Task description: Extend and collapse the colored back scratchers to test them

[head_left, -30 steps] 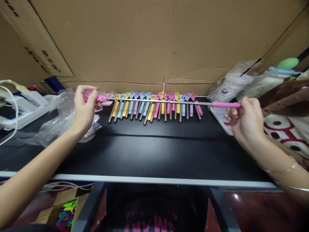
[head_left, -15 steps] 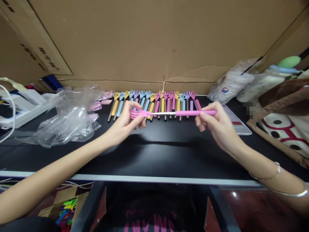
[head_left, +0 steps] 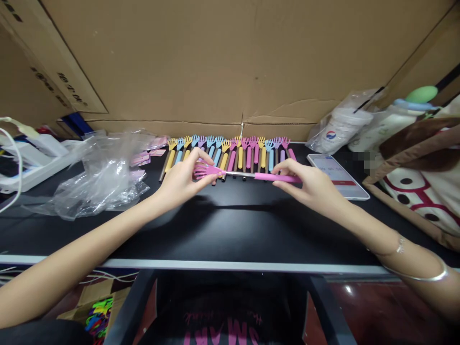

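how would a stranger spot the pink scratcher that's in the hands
Find the black table, then the left hand and right hand above it. The pink scratcher spans them, silver rod showing between its hand-shaped head and handle. Unlike the scratchers lying in a row behind, it is held up crosswise.

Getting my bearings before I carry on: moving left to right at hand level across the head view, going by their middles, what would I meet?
Clear plastic wrapping, left hand, pink hand-shaped scratcher, right hand, phone, brown-and-white fabric.
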`<state>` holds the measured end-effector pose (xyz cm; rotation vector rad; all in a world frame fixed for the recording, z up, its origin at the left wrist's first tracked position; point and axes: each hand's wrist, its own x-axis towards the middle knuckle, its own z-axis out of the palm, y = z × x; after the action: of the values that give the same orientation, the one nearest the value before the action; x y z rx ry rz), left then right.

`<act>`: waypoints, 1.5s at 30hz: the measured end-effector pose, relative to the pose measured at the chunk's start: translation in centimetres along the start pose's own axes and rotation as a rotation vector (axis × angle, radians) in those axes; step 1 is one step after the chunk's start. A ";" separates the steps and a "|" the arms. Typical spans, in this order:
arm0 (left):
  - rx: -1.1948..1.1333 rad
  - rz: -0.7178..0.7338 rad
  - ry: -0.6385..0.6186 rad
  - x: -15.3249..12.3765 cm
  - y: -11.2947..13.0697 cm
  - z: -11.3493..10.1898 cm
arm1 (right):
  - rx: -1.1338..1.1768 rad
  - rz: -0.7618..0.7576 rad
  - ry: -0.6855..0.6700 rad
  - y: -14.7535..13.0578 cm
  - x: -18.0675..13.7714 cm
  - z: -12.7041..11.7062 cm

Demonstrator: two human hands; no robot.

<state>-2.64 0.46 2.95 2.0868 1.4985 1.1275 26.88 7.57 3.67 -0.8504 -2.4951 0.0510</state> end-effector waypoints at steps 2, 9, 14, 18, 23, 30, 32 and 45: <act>0.090 0.009 0.009 0.1 0.5 0.2 | -0.147 -0.069 -0.037 -1.0 0.4 0.2; 0.547 0.184 0.021 -0.3 1.3 0.1 | -0.449 -0.270 -0.002 -2.6 1.2 2.1; 0.845 0.480 0.033 -0.4 1.1 1.0 | -0.575 -0.381 0.090 -2.6 2.3 3.0; 1.008 0.595 0.091 -0.1 1.1 1.6 | -0.621 -0.399 0.087 -2.0 3.1 3.8; 1.094 0.734 0.165 0.2 1.2 1.0 | -0.704 -0.443 0.168 -2.0 2.8 3.3; 1.102 0.594 0.074 -0.1 -0.7 -3.9 | -0.761 -0.313 0.114 0.4 0.6 -0.4; 1.084 0.462 0.065 -0.7 -2.3 -6.5 | -0.763 -0.204 0.068 3.1 -0.7 -2.0; 1.174 0.227 0.155 -5.1 -8.5 -14.3 | -0.790 0.268 -0.064 13.1 -6.4 -8.1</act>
<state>-19.61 -3.30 4.26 2.9736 2.4095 0.4389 42.40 13.38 5.37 -1.4969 -2.4317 -0.8751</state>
